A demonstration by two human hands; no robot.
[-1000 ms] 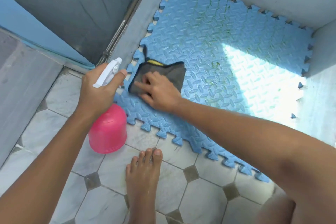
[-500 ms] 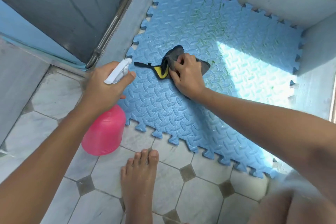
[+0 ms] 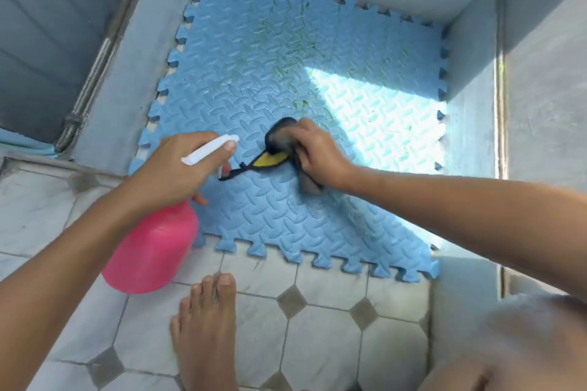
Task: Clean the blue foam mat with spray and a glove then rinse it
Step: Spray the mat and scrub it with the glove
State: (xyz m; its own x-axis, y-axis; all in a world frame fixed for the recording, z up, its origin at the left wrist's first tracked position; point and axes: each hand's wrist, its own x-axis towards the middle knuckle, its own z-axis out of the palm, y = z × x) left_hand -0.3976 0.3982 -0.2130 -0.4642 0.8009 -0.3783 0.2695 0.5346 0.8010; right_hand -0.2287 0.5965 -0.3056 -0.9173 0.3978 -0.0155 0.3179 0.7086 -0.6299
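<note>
Standing at the near edge: one bare foot (image 3: 206,327) on the tiled floor (image 3: 333,343), toes toward the mat.

Left hand (image 3: 171,174): fingers curled round the neck of the spray bottle (image 3: 152,251), one fingertip lying on the white spray head (image 3: 209,149). Pink body tilted, base down-left and nearest the camera. Long axis runs up-right, and the nozzle points right, toward the glove. Bottle held over the mat's near-left corner.

Right hand (image 3: 317,152): fingers clenched over the glove (image 3: 279,136), pressing it on the mat near the middle. Glove dark and bunched, with a yellow patch (image 3: 273,159) showing. Its black strap (image 3: 235,173) trails down-left, ending just under the nozzle.

Blue foam mat (image 3: 286,216): flat, roughly square, with toothed interlocking edges. Near edge lies on the tiles; the rest sits in a recess between grey concrete walls (image 3: 127,89). Green streaks (image 3: 286,51) cover the far half. Sunlit patch (image 3: 374,111) to the right.

Metal pipe (image 3: 92,73) runs along the left wall.
</note>
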